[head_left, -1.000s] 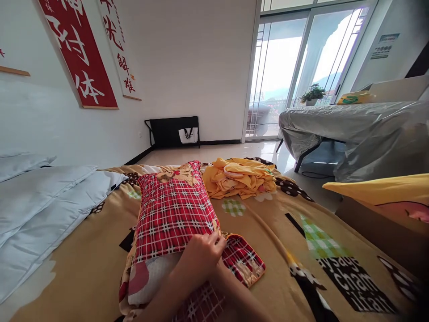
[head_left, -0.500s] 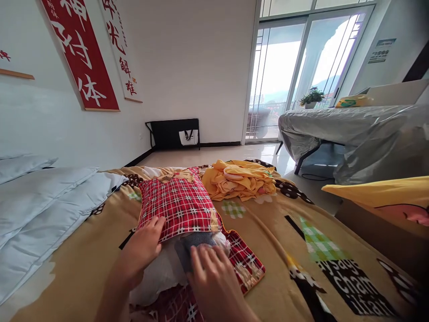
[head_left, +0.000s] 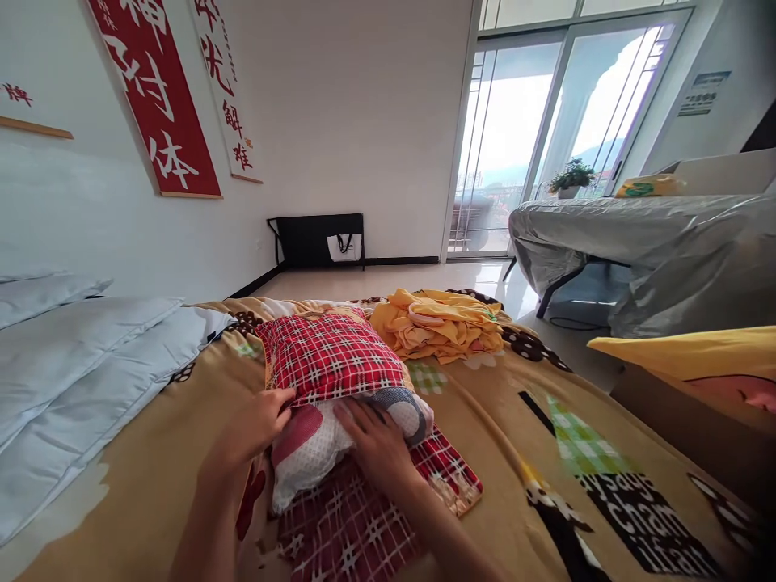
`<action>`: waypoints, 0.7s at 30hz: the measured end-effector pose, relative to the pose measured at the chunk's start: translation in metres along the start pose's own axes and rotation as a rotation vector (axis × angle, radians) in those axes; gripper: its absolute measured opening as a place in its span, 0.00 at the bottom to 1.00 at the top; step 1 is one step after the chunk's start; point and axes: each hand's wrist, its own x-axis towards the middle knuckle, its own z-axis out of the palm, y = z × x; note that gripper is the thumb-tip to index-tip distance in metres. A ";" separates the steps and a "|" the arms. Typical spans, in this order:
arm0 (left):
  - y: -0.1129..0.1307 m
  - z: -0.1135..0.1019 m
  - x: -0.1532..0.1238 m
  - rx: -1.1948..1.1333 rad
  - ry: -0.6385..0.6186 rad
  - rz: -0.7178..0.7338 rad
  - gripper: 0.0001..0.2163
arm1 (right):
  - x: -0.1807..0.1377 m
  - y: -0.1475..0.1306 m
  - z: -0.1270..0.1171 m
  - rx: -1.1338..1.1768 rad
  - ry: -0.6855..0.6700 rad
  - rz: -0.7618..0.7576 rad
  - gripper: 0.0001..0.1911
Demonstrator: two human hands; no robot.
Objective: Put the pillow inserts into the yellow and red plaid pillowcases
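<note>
Spread under everything, the tan cartoon blanket (head_left: 485, 420) carries the red plaid pillowcase (head_left: 331, 356), long axis running away from me. Its near mouth shows the white pillow (head_left: 309, 453). My left hand (head_left: 258, 420) pinches that mouth's edge; my right hand (head_left: 376, 440) presses flat on the pillow.

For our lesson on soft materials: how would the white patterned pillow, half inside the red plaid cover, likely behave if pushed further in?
The white patterned pillow would probably squash rather than slide, since it bulges around the right hand pressing it. The red plaid fabric cover looks floppy and may bunch, hence perhaps the left hand gripping its edge. It seems light.
</note>
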 end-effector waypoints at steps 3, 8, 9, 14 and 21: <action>0.010 -0.002 -0.003 -0.033 -0.021 0.098 0.12 | -0.001 0.000 -0.001 0.001 0.007 0.028 0.36; 0.043 0.000 -0.022 0.081 -0.046 0.142 0.11 | 0.000 -0.001 0.008 0.006 -0.021 0.046 0.36; 0.050 0.002 -0.026 0.118 -0.065 0.161 0.11 | 0.000 0.001 0.009 0.018 -0.035 0.062 0.34; 0.063 0.010 -0.038 0.179 -0.107 0.301 0.09 | 0.003 0.010 0.002 0.069 -0.077 0.197 0.21; 0.038 -0.005 -0.032 0.161 -0.078 0.009 0.11 | 0.007 0.003 -0.041 0.258 -0.098 0.007 0.31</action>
